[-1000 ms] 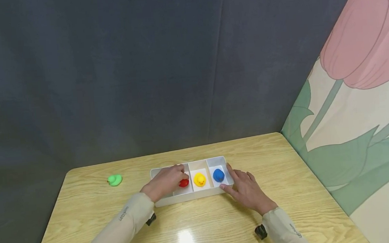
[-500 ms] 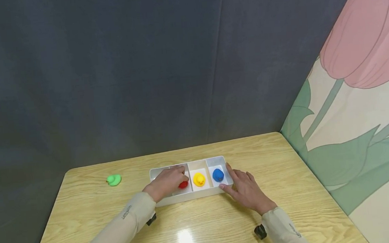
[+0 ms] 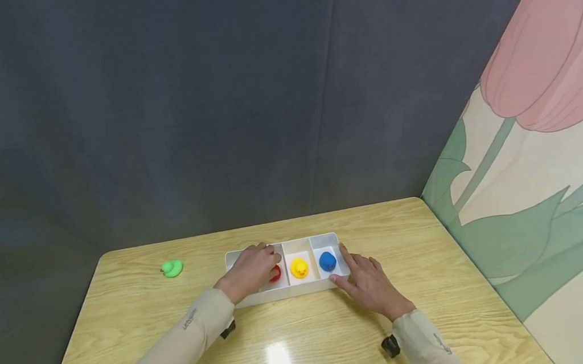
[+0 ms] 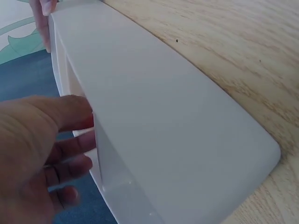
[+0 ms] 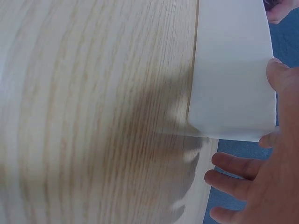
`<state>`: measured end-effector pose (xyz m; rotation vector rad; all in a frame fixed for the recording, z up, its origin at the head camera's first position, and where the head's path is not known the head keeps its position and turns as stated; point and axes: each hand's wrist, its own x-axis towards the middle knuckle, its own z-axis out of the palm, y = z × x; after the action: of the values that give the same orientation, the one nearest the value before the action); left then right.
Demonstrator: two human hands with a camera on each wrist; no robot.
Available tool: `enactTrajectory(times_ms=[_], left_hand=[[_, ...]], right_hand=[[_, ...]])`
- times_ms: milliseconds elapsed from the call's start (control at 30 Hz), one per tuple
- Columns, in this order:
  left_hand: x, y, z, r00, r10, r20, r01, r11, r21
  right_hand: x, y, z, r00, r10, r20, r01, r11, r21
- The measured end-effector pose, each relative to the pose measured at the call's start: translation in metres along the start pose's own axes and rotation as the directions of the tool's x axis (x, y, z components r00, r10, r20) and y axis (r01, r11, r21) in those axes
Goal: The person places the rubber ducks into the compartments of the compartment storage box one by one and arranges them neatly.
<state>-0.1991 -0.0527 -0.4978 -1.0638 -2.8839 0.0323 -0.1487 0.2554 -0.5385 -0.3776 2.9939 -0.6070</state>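
Note:
A white tray (image 3: pixel 300 290) split into compartments stands on the wooden table. My left hand (image 3: pixel 251 270) reaches into its left part, thumb and fingers pinching a red rubber duck (image 3: pixel 275 273) that they mostly hide. In the left wrist view only a bit of red duck (image 4: pixel 85 123) shows under the thumb, behind the tray's wall. Two other compartments hold a yellow rubber duck (image 3: pixel 299 267) and, at the right end, a blue rubber duck (image 3: pixel 327 262). My right hand (image 3: pixel 369 287) grips the tray's right end, thumb at the front corner and index finger along the end wall.
A green rubber duck (image 3: pixel 172 268) sits apart on the table (image 3: pixel 128 332), left of the tray. Dark cloth (image 3: pixel 203 109) hangs behind the table's back edge. A wall panel with a tulip picture (image 3: pixel 544 196) rises along the right side.
My left hand has shifted slightly over the red duck, its knuckles a little higher and more of the duck covered. The right hand and the tray stay in place.

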Motion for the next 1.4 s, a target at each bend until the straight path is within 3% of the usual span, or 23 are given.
enactTrajectory(times_ms=[267,667,967,1100,1400], left_hand=[[-0.001,0.003,0.003,0.999,-0.037,0.028,0.034,0.995,0.096],[-0.001,0.005,0.005,0.997,-0.035,0.062,0.030,0.996,0.086],[-0.007,-0.002,-0.012,0.995,-0.097,0.027,0.099,0.993,-0.063],[-0.014,-0.012,-0.021,0.993,-0.117,-0.007,0.116,0.990,-0.084],[-0.033,-0.033,-0.026,0.984,-0.164,-0.074,0.155,0.982,-0.111]], right_hand=[[0.001,0.000,0.000,1.000,-0.004,0.009,0.004,1.000,0.005],[0.001,0.001,0.001,1.000,0.004,0.019,-0.005,1.000,0.012],[-0.001,-0.001,-0.003,1.000,0.003,0.018,-0.003,1.000,0.008],[-0.001,-0.001,-0.005,1.000,-0.010,-0.001,0.010,1.000,-0.001],[-0.001,-0.001,-0.004,1.000,-0.008,0.003,0.008,1.000,-0.006]])
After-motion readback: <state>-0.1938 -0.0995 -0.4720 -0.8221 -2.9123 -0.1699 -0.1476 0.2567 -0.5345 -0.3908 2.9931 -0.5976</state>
